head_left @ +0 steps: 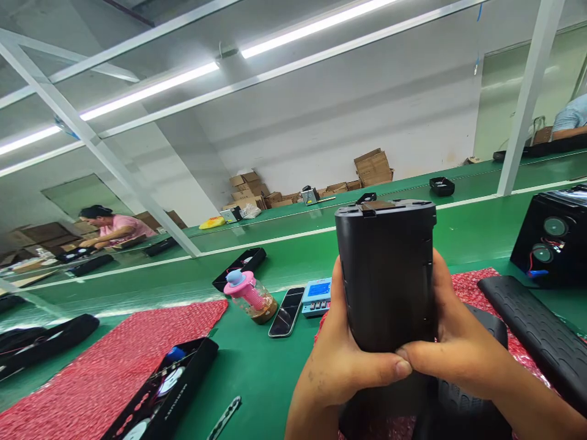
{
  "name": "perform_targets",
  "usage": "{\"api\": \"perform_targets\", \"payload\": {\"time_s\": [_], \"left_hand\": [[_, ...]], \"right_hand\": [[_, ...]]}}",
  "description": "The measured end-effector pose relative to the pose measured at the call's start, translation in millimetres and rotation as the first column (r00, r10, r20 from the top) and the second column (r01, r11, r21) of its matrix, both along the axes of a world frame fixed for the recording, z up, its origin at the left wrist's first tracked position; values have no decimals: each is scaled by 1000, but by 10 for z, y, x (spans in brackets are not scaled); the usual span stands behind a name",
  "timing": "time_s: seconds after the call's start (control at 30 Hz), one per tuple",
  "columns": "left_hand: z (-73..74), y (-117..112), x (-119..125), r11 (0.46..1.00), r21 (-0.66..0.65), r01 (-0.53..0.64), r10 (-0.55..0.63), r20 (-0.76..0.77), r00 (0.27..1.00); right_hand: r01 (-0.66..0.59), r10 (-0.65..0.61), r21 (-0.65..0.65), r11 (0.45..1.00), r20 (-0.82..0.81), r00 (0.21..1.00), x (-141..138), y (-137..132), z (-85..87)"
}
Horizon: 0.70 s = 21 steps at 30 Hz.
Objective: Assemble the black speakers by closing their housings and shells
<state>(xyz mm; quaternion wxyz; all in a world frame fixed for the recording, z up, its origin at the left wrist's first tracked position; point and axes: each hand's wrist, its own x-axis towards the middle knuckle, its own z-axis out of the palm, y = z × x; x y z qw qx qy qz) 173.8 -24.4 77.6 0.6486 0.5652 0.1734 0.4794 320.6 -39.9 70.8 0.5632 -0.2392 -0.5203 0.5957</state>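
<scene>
A tall black plastic speaker housing (386, 275) stands upright in front of me, held between both hands. My left hand (342, 360) wraps its left side with the thumb pressed across the lower front. My right hand (452, 342) grips the right side, its thumb meeting the left thumb. Under the housing lies a black ribbed grille panel (463, 397) on red bubble wrap (472, 287).
A long ribbed black panel (536, 330) and an open speaker box (553, 238) sit at right. A pink-capped bottle (250, 296), a phone (287, 311), a small blue meter (317, 296) and a black speaker tray (169, 385) on another red mat (114, 360) lie left. Other workers sit far off.
</scene>
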Motion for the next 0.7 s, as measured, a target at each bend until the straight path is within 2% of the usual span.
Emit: {"api": "perform_targets", "payload": {"time_s": [0.43,0.7], "left_hand": [[31,-9,11,999,1,36,-36,7,999],[25,-7,16,1000,1,10,-10,3,1000]], "right_hand": [[14,-14,16,1000,11,1000,1,-4,14],[15,-15,-2,1000,44,999,17,-10,3]]}}
